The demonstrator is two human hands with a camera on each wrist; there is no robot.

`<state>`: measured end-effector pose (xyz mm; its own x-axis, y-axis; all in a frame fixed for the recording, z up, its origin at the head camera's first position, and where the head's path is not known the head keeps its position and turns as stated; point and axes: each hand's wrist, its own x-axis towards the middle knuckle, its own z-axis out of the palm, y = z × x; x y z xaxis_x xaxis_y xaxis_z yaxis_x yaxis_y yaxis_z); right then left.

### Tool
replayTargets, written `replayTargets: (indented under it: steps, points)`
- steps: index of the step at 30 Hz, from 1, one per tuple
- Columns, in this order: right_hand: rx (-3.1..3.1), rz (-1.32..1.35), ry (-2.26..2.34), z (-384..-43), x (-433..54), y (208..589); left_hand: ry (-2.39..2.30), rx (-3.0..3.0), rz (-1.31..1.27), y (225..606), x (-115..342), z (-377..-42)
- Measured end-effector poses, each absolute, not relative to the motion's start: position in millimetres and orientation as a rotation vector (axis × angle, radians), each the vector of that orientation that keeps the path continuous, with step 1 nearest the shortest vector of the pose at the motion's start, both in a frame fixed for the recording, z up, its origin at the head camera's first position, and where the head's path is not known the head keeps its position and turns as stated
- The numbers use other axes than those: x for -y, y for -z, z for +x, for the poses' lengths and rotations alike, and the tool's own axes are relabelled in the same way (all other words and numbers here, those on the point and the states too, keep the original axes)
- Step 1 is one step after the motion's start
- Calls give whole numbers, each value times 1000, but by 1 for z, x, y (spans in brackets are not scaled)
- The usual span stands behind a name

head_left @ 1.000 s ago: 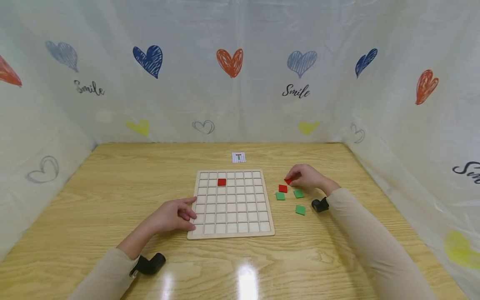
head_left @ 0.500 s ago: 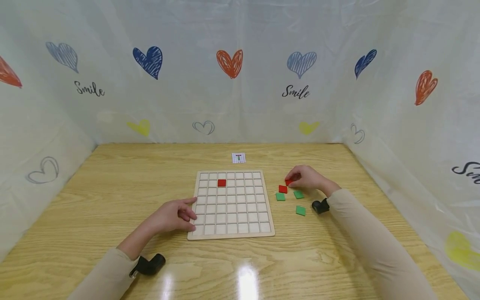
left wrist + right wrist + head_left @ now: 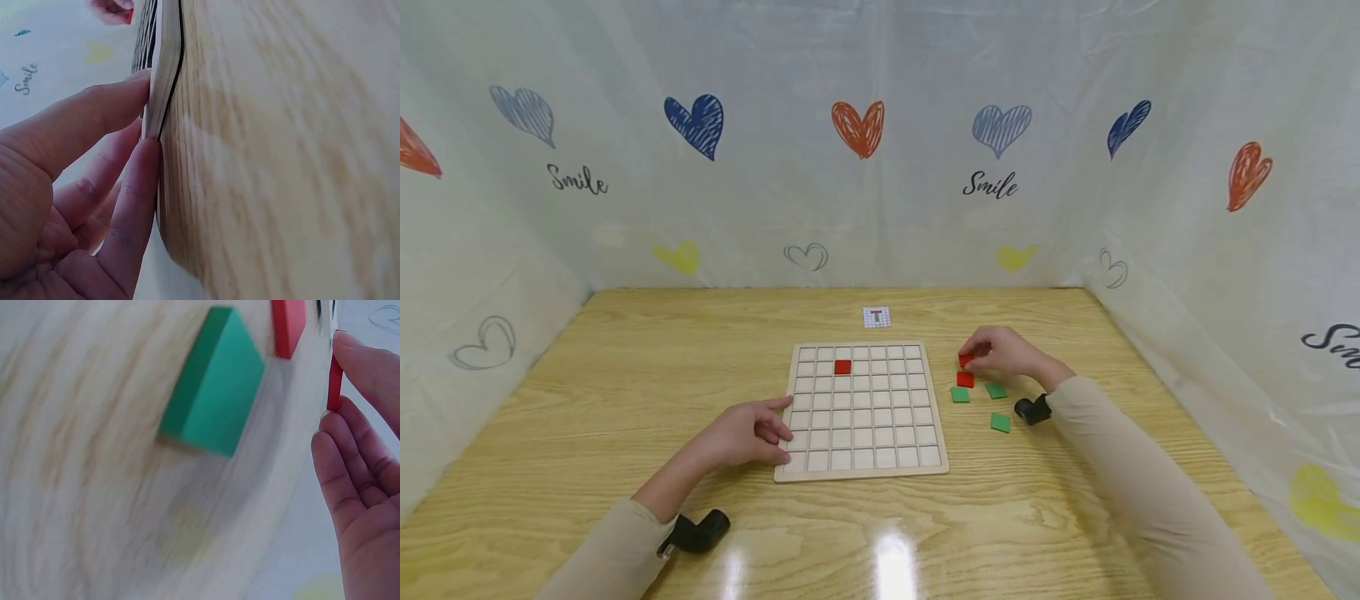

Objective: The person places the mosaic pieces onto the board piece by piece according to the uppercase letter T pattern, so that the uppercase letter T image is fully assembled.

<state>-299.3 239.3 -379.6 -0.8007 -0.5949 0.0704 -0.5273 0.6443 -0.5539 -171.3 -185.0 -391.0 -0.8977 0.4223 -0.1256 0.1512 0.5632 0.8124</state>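
Observation:
My right hand (image 3: 1006,353) pinches a red square tile (image 3: 335,384) between thumb and fingertips, right of the board. In the head view its fingers partly cover that tile. Just below it on the table lies another red tile (image 3: 966,380), and near that are green tiles (image 3: 960,394). My left hand (image 3: 751,433) rests at the left edge of the wooden grid board (image 3: 863,477), thumb and index finger spread along it. In the left wrist view its fingertips touch the board's edge (image 3: 164,75). One red tile (image 3: 843,367) sits in a cell of the second row from the top.
A small card (image 3: 876,317) with a coloured T pattern on a grid lies behind the board. Two more green tiles (image 3: 996,391) lie under and in front of the right hand. White curtains (image 3: 880,217) printed with hearts surround the wooden table (image 3: 820,542).
My right hand has moved slightly left toward the board, carrying the red tile it pinches. My left hand stays at the board's edge.

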Motion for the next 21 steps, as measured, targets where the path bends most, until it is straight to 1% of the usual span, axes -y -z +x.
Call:
replayTargets:
  steps: [21]
  points:
    - [-2665, -984, 922, -301, -209, 374, -1240, -2497, 460, 390, 184, -171]
